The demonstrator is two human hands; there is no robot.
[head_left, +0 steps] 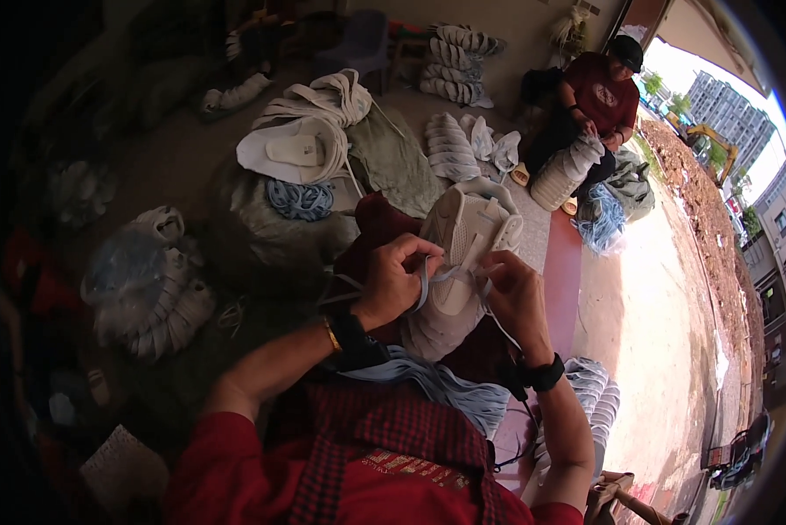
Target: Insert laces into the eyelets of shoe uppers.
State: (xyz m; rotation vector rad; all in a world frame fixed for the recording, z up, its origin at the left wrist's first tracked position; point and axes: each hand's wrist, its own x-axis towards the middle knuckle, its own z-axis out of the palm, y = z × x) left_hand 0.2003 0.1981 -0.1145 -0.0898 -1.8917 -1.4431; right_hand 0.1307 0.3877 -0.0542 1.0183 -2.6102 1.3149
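Observation:
On my lap lies a stack of pale shoe uppers, the top white shoe upper (491,229) facing up with its tongue and eyelets showing. A light blue shoelace (446,275) runs across its front. My left hand (394,282) pinches the lace at the upper's left side, and a loose length hangs below the fingers. On the other side my right hand (513,293) has its fingertips closed on the lace close to the eyelets. More blue laces (436,381) lie in a bundle across my lap, below the stack.
Ahead on the left, white uppers (295,150) and a blue lace bundle (300,199) rest on a covered heap. Further stacks of uppers (152,297) stand at the left. A seated person (601,109) handles another stack (568,173) at the far right.

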